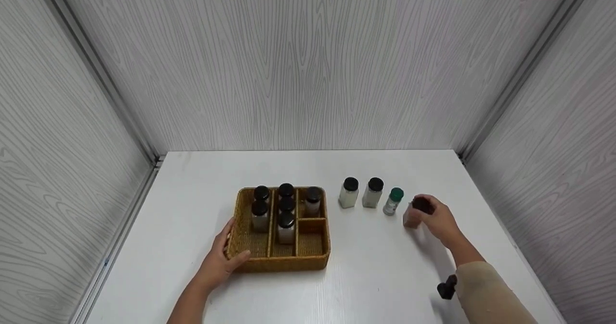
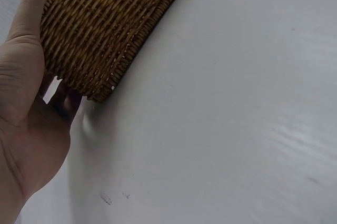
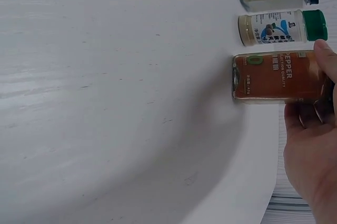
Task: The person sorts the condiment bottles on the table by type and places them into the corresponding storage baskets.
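Note:
My left hand (image 1: pixel 217 265) grips the front-left corner of a divided wicker basket (image 1: pixel 284 265). In the left wrist view its thumb lies along the basket's rim, and the other fingers are partly hidden behind the woven wall (image 2: pixel 95 29). Over to the right, my right hand (image 1: pixel 440 222) holds a square glass pepper jar (image 3: pixel 263 79) of red-brown powder around its dark cap. A small green-capped spice bottle (image 1: pixel 393 201) stands just left of that jar. Several black-capped jars (image 1: pixel 286 232) stand upright in the basket's compartments, and the small front-right compartment (image 1: pixel 310 244) holds none.
Two black-capped jars with pale contents, the left one (image 1: pixel 349 195) and the right one (image 1: pixel 372 195), stand between the basket and the green-capped bottle. Everything rests on a white table (image 1: pixel 375 276), with wood-grain panels (image 1: pixel 308 64) at the back and both sides.

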The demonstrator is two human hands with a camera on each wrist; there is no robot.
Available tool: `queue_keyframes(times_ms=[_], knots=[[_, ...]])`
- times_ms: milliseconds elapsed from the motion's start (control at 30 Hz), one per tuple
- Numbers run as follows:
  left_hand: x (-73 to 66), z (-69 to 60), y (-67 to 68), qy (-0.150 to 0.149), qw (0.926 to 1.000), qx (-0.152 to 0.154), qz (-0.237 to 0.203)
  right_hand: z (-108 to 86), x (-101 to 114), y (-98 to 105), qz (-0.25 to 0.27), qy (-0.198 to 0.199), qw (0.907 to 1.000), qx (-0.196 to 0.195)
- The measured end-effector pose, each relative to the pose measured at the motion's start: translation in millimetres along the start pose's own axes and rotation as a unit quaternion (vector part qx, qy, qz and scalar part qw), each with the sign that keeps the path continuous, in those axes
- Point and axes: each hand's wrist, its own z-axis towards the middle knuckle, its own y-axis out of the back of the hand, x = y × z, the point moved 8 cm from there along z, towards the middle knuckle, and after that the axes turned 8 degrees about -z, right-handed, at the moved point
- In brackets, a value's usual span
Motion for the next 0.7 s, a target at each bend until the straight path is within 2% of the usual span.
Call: queue_keyframes(times_ms=[267, 533, 700], knots=[[-4.6, 0.5, 3.4, 0.010, 0.9997, 0.013, 0.019, 1.3, -1, -2, 0.009, 0.005, 0.9999, -0.004], [-12.9, 1.5, 3.8, 0.004, 0.9976, 0.017, 0.066, 0.0, -2, -2, 0.014, 0.011, 0.9998, -0.013], [-20.3, 2.1, 3.9, -0.011, 0.9957, 0.014, 0.091, -0.3, -2, -2, 0.017, 0.021, 0.9994, -0.020]])
